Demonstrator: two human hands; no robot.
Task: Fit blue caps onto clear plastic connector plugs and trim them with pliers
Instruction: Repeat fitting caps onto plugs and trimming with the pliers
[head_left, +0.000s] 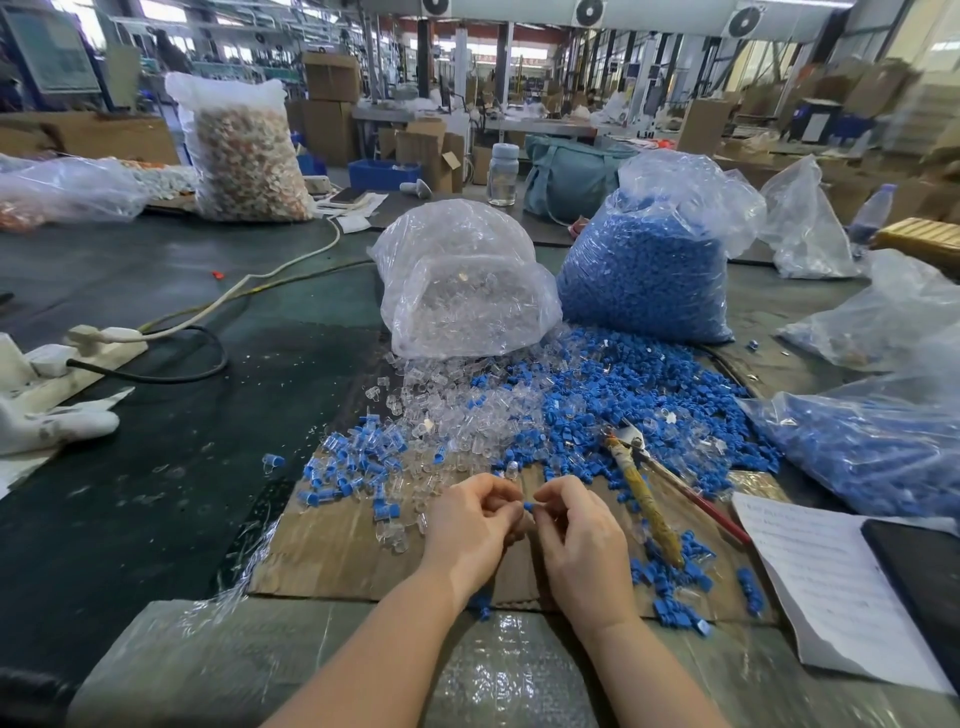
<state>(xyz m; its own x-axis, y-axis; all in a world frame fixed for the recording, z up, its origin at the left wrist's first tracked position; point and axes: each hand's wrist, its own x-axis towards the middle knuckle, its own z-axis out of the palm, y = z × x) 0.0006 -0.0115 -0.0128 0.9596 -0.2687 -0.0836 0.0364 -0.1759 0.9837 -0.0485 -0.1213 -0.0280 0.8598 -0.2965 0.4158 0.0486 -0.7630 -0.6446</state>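
Both hands (524, 525) pinching one blue cap (528, 505) over cardboard (332, 556) on dark factory table (156, 467).

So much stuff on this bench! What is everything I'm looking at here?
Bag of clear plugs: one, transparent, middle of the bench, spilling forward.
Bag of blue caps: one, blue contents, right of the clear bag.
Loose caps and plugs: too many to count, blue and clear, heaped in front of both bags.
Capped plugs: many, blue on clear, left part of the cardboard.
Pliers: one, yellowish and red handles, right of the hands.
Cardboard sheet: one, brown, under the work.
Paper sheet: one, white, right.
Power strip: one, white, left.
Left hand: pinching something small, hidden by the fingers.
Right hand: pinching a blue cap.
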